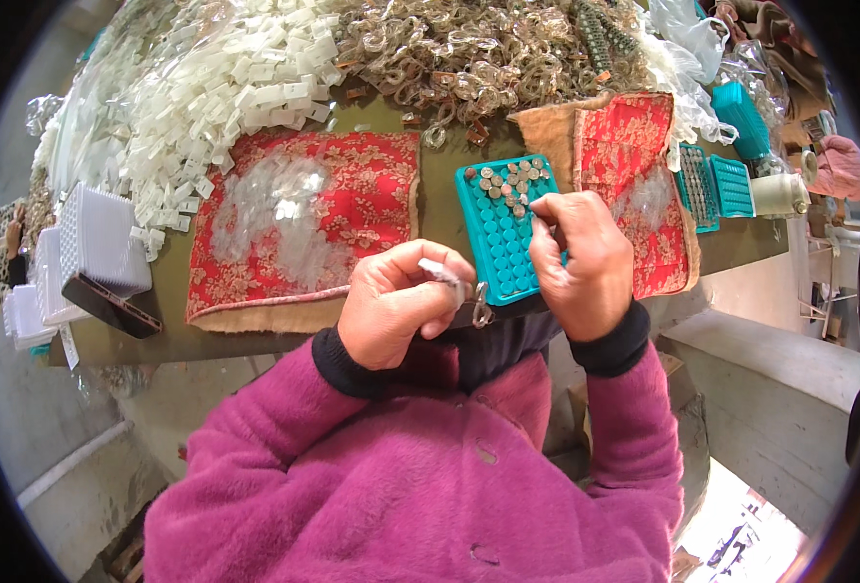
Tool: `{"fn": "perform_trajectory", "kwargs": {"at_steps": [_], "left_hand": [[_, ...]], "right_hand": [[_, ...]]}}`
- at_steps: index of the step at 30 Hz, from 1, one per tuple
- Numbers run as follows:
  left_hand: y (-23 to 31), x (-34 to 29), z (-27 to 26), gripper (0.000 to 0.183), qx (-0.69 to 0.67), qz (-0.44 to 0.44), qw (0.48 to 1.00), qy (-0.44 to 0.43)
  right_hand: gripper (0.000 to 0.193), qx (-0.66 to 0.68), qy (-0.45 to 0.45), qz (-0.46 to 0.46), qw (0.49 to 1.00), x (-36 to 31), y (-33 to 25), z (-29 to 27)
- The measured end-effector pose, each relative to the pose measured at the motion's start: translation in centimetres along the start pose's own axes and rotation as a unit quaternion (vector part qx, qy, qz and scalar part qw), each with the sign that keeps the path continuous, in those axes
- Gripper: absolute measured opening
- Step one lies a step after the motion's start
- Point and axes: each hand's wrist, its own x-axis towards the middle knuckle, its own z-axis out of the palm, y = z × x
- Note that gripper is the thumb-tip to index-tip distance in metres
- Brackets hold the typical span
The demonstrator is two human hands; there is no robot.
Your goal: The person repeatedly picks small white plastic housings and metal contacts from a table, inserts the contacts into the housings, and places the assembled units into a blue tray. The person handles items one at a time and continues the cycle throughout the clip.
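White piece (439, 271), one, is pinched by left grip (388, 303); right grip (590, 260), I cannot tell.

We see that the turquoise tray (513, 292) is of plastic, smooth and a little glossy. The small round pieces (521, 183) in it look metallic, with a dull shine. The hanging loop (482, 313) appears clear and glossy, but we cannot tell its material. The white tags (255, 92) seem to be smooth plastic, and we find the heaped coils (469, 49) transparent and very shiny. The left mat (376, 175) and the right mat (639, 131) are of red cloth, with rough tan edges. The coat (352, 496) is fleecy and matt.
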Motion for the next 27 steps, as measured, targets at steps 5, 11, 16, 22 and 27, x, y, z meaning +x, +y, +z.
{"fn": "perform_trajectory", "kwargs": {"at_steps": [5,11,16,22,27], "left_hand": [[-0.9,-1.1,0.8,0.037,0.001,0.043,0.999,-0.001],[-1.3,-2.3,1.5,0.034,0.230,0.196,0.952,-0.041],[-0.9,-2.2,1.0,0.030,0.156,0.123,0.978,-0.055],[-0.3,-1.1,-0.5,0.030,0.003,-0.022,0.998,-0.053],[-0.5,-0.7,-0.7,0.032,-0.015,-0.043,0.998,-0.033]], "right_hand": [[0.022,0.452,0.007,0.274,0.849,-3.0,-3.8,-1.1],[0.018,0.542,-0.075,0.339,0.765,-4.6,-6.1,-1.4],[0.011,0.468,-0.153,0.336,0.803,-4.4,-5.1,-2.2],[0.019,0.007,0.045,0.046,0.998,-1.5,-1.2,-0.9],[0.022,-0.044,-0.011,0.023,0.999,-1.3,0.8,-0.2]]}}
